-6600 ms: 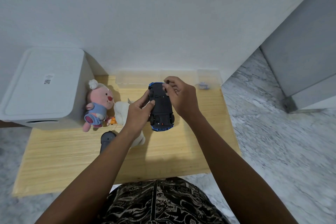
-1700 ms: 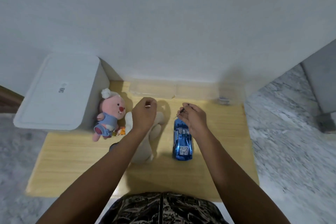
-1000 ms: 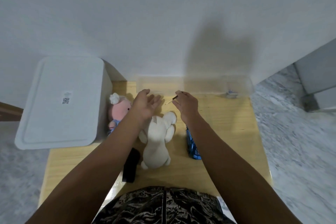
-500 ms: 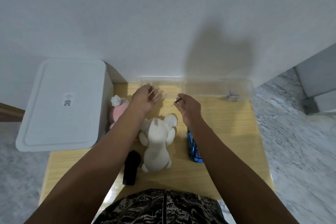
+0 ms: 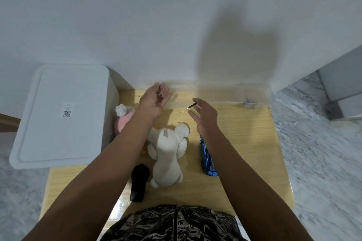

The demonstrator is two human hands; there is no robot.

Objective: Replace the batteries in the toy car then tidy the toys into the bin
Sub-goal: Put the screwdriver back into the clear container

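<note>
Beyond the white plush dog [image 5: 168, 152], 2 hands reach toward the clear tray [image 5: 231, 92] at the wall.

The left hand [image 5: 154, 100] is spread open and holds nothing; the right hand [image 5: 205, 115] has loose fingers beside a small screwdriver [image 5: 189, 107], and I cannot tell whether it is pinched or released, probably bound for the tray. Right of the dog the blue toy car [image 5: 207, 158] stands on the worktop [image 5: 254, 143], wheels down, suggesting batteries done. Left of the dog sit a pink plush [image 5: 123, 119] and the lidded white bin [image 5: 60, 115], with a black remote [image 5: 139, 184] nearer.

QR-code label on white bin lid [image 5: 66, 110]; print too small to read
</note>
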